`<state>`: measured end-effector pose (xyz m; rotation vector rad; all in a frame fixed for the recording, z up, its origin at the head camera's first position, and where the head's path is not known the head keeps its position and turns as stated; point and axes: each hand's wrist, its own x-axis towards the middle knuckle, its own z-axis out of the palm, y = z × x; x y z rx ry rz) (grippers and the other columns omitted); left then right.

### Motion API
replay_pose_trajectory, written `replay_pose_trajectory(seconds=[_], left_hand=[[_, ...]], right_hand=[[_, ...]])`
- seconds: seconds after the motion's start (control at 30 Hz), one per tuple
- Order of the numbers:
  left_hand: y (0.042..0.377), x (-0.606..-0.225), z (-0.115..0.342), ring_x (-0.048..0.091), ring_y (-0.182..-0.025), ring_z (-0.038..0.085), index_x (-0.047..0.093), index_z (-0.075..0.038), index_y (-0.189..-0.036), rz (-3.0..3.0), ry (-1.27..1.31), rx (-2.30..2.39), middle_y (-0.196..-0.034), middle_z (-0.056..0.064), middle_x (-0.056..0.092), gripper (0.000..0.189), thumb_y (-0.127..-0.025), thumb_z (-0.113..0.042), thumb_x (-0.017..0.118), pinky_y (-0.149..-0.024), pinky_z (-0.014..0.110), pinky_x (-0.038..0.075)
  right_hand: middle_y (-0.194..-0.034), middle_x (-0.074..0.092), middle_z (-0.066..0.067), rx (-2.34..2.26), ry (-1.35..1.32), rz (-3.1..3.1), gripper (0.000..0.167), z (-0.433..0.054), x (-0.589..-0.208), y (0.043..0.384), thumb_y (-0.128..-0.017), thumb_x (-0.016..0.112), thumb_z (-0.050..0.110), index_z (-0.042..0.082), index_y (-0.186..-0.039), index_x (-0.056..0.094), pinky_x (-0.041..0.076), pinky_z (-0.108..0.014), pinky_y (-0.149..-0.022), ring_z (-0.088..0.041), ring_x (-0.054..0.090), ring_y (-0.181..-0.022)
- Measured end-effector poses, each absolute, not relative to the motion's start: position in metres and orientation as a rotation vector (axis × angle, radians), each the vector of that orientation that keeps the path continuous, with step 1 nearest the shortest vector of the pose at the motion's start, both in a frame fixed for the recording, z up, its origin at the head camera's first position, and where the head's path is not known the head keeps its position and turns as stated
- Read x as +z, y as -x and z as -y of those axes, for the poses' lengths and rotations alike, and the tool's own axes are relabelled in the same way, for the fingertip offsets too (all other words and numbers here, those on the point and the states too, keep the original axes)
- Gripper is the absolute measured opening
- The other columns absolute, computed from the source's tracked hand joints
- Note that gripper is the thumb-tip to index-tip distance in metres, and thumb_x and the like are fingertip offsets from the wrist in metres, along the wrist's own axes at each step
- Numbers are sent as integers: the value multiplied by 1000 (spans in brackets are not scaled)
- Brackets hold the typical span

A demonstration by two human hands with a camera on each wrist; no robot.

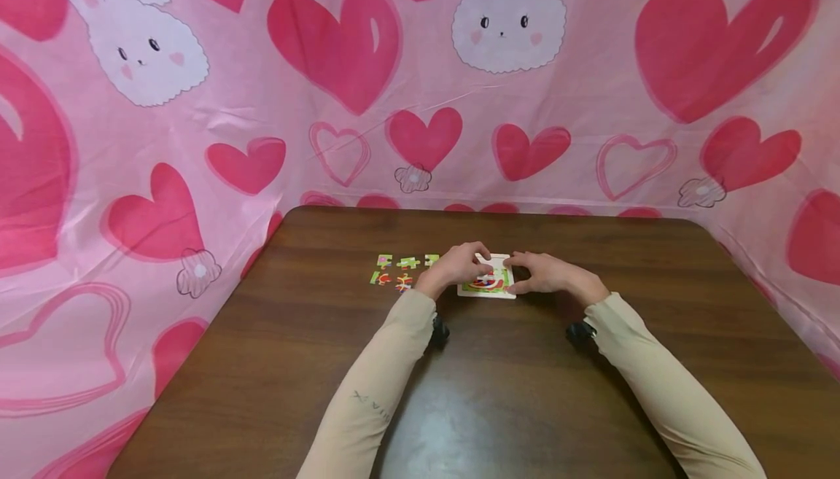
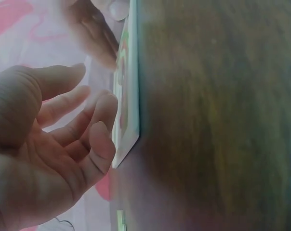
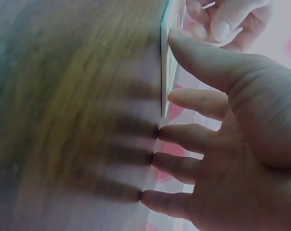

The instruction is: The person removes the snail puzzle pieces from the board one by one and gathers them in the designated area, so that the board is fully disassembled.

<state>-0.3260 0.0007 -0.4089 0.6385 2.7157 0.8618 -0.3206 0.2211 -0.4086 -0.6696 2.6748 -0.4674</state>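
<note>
My left hand (image 1: 462,264) reaches over the left part of a shallow picture-puzzle tray (image 1: 464,291), fingers bent loosely. In the left wrist view, the thumb of this left hand (image 2: 44,139) stands apart from the fingers, with nothing visible between them. A pale edge shows beside it in the right wrist view; what it belongs to is unclear. At the tray's right side is my right hand (image 1: 541,273), fingers spread. Its thumb touches the tray rim (image 3: 164,62) and the other fingertips of the right hand (image 3: 232,125) rest at the rim and on the table. Both hands partly hide the colourful picture.
Several loose jigsaw pieces (image 1: 408,263), green with bright prints, lie in two rows left of the tray. All stand on a brown wooden table (image 1: 499,384). A pink cloth (image 1: 551,107) with hearts and rabbits hangs around the back and sides.
</note>
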Motion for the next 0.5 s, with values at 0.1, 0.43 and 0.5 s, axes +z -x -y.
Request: replay_pose_trajectory(seconds=[0.1,0.43,0.5], left_hand=[[327,-411,-3,63,-96,14,62,-16,-119,-2700,-652,835,-113,5,68,29,-94,-30,65,-79,27,50],[326,-410,-14,61,-88,14,62,-14,-118,-2683,-709,640,-104,2,68,32,-91,-29,68,-77,29,48],[325,-409,-15,59,-88,14,61,-14,-120,-2682,-703,607,-106,2,67,34,-91,-30,69,-77,30,48]], right_hand=[[-155,32,-27,-464,676,-2681,72,-222,-409,321,-85,71,48,9,-143,49,29,-64,-110,-48,34,-140],[-154,34,-27,-438,684,-2691,72,-224,-410,322,-86,70,46,8,-143,49,28,-64,-111,-48,33,-140],[-154,34,-28,-433,686,-2691,72,-224,-410,323,-86,70,47,8,-143,49,29,-64,-110,-48,34,-140]])
